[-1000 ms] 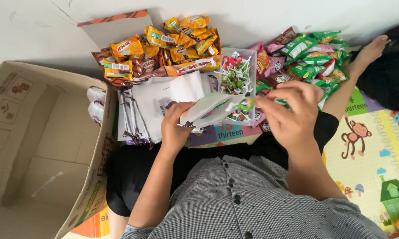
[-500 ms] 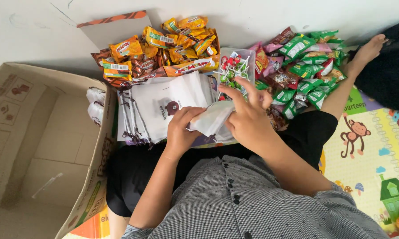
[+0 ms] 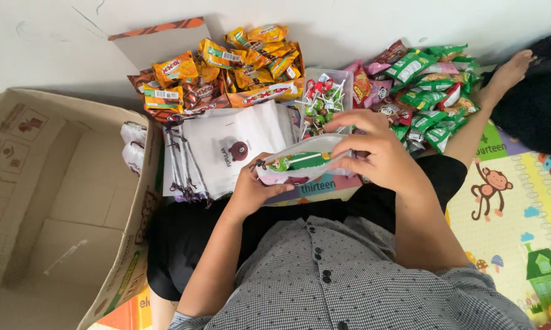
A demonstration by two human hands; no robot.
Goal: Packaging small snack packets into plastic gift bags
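**Filling a goody bag: lollipop in, snacks to follow**

Holding the white bag (image 3: 300,162) open between both hands, the person has a green lollipop (image 3: 300,161) lying across its mouth, stick pointing toward the right hand. The left hand (image 3: 251,189) clasps the bag's near-left edge, thumb over the rim; the right hand (image 3: 373,150) pinches the far-right edge, fingers curled over the rim. The bag sits above the lap, just in front of the snack piles.

Judged from this view, one sweet is in and other contents, if any, are hidden; the drawstring looks undrawn. Just beyond the grip lies a stack of flat bags (image 3: 226,153), unfilled. Behind the right hand stands the lollipop tub (image 3: 324,98); farther out are orange packets (image 3: 226,61) and green packets (image 3: 434,91). Left of the grip, the carton (image 3: 55,183) holds only a few white bundles (image 3: 132,143).

Compared with half a second ago, the bag has been turned mouth-up and spread, exposing the lollipop; the right hand has shifted from covering the bag to its edge.
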